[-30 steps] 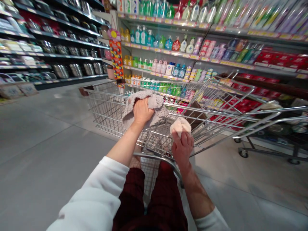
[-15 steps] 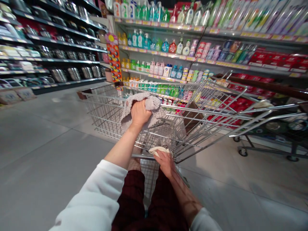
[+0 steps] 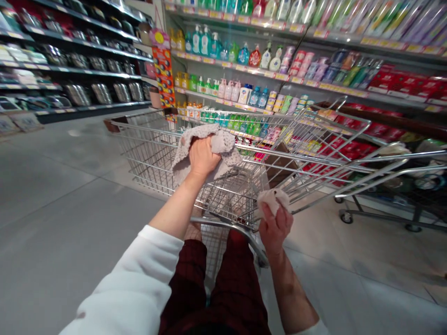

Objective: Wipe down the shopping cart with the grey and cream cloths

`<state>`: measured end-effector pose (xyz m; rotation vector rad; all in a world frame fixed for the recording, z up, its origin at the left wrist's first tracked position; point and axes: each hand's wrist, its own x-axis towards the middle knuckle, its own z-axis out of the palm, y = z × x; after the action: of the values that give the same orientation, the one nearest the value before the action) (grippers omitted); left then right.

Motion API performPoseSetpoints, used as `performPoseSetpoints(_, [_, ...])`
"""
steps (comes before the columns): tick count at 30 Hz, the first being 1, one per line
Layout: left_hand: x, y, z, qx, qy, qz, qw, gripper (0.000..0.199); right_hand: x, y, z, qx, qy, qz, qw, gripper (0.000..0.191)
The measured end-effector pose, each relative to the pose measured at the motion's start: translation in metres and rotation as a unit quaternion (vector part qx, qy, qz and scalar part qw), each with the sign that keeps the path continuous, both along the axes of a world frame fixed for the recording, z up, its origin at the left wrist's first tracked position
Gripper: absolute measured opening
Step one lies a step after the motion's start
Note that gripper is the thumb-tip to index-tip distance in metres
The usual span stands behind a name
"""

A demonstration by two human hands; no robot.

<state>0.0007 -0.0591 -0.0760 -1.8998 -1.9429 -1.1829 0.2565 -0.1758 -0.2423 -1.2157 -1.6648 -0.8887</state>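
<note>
While the left hand presses a grey bumpy cloth over the near top edge of a wire shopping cart, fingers curled and holding on, there's loads of bare floor off to the left. The cart's left end stops at a brown corner piece, well short of the pot shelves.

The right hand has its fingers bent around a bunched off-white cloth, just in front of the cart's near side; can't tell if that cloth touches the wires.

Closer in it's tight: a curved metal bar sits right in front of the dark red trousers. On the far side, shelves of pump bottles run behind the cart. To the right, the cart sticks out a long way, and a dark wheeled frame stands past it, so that side's kinda cluttered.
</note>
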Motion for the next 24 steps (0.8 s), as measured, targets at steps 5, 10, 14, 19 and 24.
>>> performPoseSetpoints(5, [0.000,0.001,0.000,0.008,-0.002,-0.002,1.000,0.023,0.009,0.007,-0.028,-0.032,-0.015,-0.011,0.999,0.035])
performPoseSetpoints(10, [-0.001,0.000,0.001,0.008,0.010,0.001,1.000,0.026,-0.020,0.000,-0.110,-0.185,-0.080,0.084,0.976,0.039])
performPoseSetpoints(14, [-0.001,0.000,0.000,-0.001,0.019,0.006,1.000,0.024,-0.036,-0.006,-0.147,-0.232,-0.107,0.123,0.959,0.045])
performPoseSetpoints(19, [-0.002,0.002,-0.002,0.012,0.015,0.001,1.000,0.021,-0.038,-0.007,-0.143,-0.259,-0.094,0.119,0.954,0.049])
performPoseSetpoints(24, [-0.002,0.004,-0.003,0.024,-0.003,-0.004,1.000,0.021,-0.030,-0.012,-0.109,-0.249,-0.069,0.101,0.961,0.038])
